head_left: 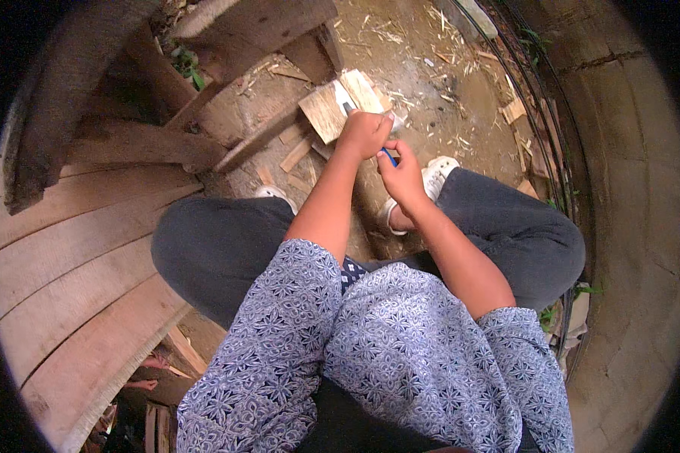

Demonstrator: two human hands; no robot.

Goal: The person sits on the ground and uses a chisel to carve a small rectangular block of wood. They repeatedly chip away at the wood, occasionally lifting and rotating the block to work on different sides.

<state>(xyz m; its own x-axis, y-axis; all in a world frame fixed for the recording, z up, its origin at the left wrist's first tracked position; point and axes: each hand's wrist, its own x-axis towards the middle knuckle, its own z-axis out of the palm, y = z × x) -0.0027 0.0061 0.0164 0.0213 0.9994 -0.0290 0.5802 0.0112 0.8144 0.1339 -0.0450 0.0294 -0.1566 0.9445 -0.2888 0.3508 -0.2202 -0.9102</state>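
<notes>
My left hand [365,134] is closed in a fist round a tool. Its short dark tip [347,108] sticks out on the far side, over a pale wooden block [321,112]. Between my hands shows a bright blue part [389,156], which looks like the tool's handle; the exact kind of tool is hidden by my fingers. My right hand [403,177] pinches this blue end, just behind and to the right of the left hand. A second pale wood piece [364,90] lies beside the block, with a white strip between them.
Wood shavings [385,34] and offcuts litter the ground ahead. A plank bench [91,249] and heavy timbers [257,26] stand at left. Black cables [540,98] run along a wall [627,226] at right. Another person's hand seems to show at lower left.
</notes>
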